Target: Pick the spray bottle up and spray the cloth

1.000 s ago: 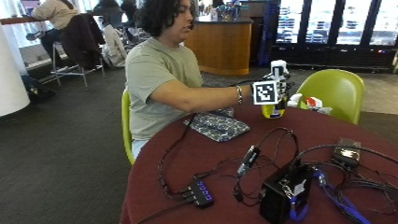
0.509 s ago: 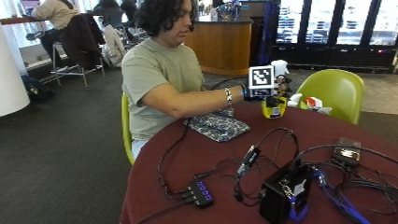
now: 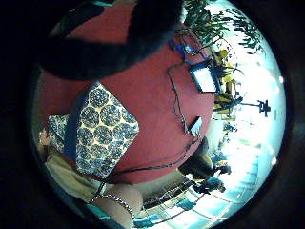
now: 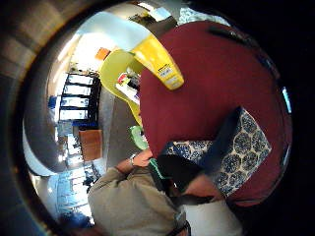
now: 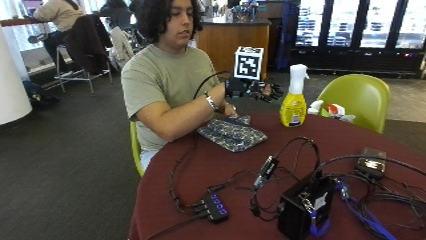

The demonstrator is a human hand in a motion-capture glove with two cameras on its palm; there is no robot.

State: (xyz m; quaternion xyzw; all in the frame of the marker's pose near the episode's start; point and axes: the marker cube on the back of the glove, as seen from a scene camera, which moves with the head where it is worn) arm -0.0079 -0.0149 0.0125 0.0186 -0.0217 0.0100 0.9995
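Observation:
The yellow spray bottle with a white trigger top stands upright on the dark red round table, at its far side. My gloved right hand hovers in the air just left of the bottle, fingers relaxed and pointing at it, touching nothing. A folded blue patterned cloth lies flat on the table below the hand, in front of the person. The thumb side palm view shows the bottle standing apart and the cloth on the table. The little finger side palm view looks down on the cloth.
Cables, a USB hub and a black box cover the near and right part of the table. A small black device lies at the right. A green chair stands behind the bottle, with a red and white item beside it.
My right hand was at the bottle one second ago. It has let go and drawn back toward the person, and the bottle stays standing on the table.

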